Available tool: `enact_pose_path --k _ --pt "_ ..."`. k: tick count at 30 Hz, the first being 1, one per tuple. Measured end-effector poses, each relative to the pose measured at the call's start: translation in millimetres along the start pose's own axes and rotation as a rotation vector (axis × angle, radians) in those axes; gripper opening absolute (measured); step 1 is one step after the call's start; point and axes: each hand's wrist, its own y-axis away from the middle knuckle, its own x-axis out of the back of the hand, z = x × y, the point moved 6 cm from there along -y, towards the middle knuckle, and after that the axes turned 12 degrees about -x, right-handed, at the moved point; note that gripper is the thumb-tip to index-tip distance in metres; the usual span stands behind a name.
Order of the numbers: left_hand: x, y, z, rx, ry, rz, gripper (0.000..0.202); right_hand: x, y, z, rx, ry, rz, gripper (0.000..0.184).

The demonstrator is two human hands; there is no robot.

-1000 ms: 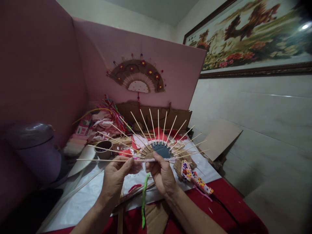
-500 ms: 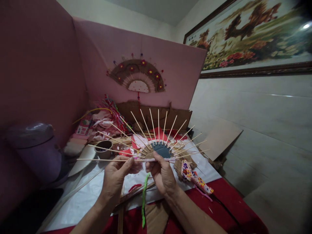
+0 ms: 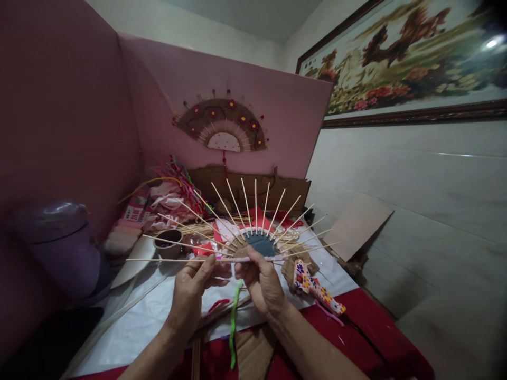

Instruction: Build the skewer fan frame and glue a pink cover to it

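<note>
A half-round fan frame (image 3: 259, 244) is held up over the table, its core of cardboard with a dark blue patch. Thin wooden sticks radiate from its curved edge. My right hand (image 3: 263, 282) grips the straight lower edge near the middle, thumb on the front face. At the left end, my left hand (image 3: 194, 279) pinches the lowest wooden stick (image 3: 166, 259) between thumb and fingers, close to the core. The fingers behind the frame are partly hidden. Below the hands hangs a green fuzzy strip (image 3: 233, 327).
A flower-patterned glue gun (image 3: 317, 287) with a black cord lies right of the hands. Left stand a dark cup (image 3: 168, 244) and a lidded bin (image 3: 63, 248). Pink and coloured craft materials (image 3: 162, 198) pile up behind. A decorated fan (image 3: 224, 124) hangs on the pink panel.
My left hand has shifted slightly right along the lowest stick toward the core. The right hand keeps its grip, and the whole view has moved a little.
</note>
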Motion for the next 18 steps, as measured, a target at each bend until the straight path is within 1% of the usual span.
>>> enact_pose_path --k 3,8,14,18 --pt "0.5 1 -2 -0.027 -0.039 -0.016 0.028 0 0 -1 0.019 0.014 0.012 0.021" --pt "0.4 1 -4 -0.048 -0.093 -0.047 0.023 -2 0 -1 0.03 0.044 0.013 0.021" --pt "1.1 2 -10 -0.023 -0.105 -0.052 0.021 -5 3 0 0.078 0.124 -0.019 0.019" --pt "-0.4 2 -12 -0.007 -0.098 -0.06 0.022 -6 5 3 0.079 0.173 -0.013 0.019"
